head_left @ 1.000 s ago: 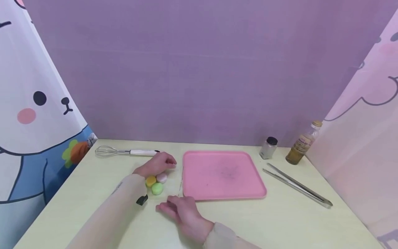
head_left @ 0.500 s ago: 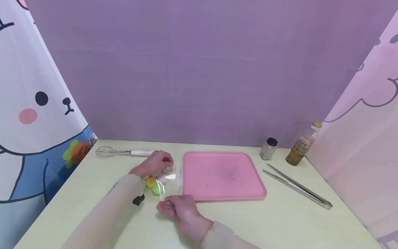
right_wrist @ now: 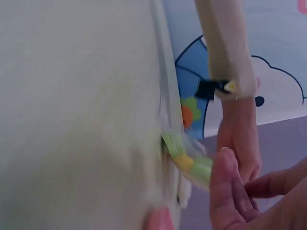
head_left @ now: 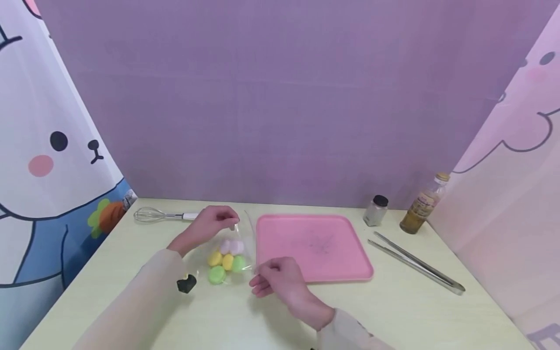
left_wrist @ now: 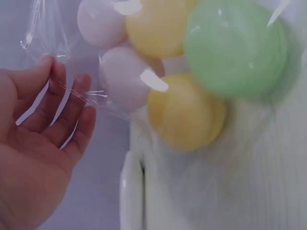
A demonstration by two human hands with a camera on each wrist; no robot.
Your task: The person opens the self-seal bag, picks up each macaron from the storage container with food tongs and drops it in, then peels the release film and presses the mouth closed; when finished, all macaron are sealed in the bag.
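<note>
A clear plastic bag (head_left: 247, 238) of macarons is stretched between the two hands, its near part low over the table. Green macarons (head_left: 217, 275), yellow ones (head_left: 215, 258) and pale pink ones (head_left: 236, 247) show through the film. At the bag's far corner, my left hand (head_left: 210, 224) pinches the film between thumb and fingertips; the left wrist view shows this thumb (left_wrist: 36, 76) against the crinkled plastic. My right hand (head_left: 286, 284) pinches the nearer corner, beside the pink tray (head_left: 315, 250). Thumb and finger meet on the bag's edge in the right wrist view, the other fingers extended.
Behind the left hand lies a whisk (head_left: 164, 215), its handle partly hidden. Metal tongs (head_left: 415, 265) lie right of the tray. A small black-capped jar (head_left: 375, 211) and a bottle of amber liquid (head_left: 423, 206) stand at the back right, before the purple backdrop.
The bag has come up from lying nearly flat on the table, and more macarons show. My right hand has moved right and slightly away from me; my left has shifted left and up a little.
</note>
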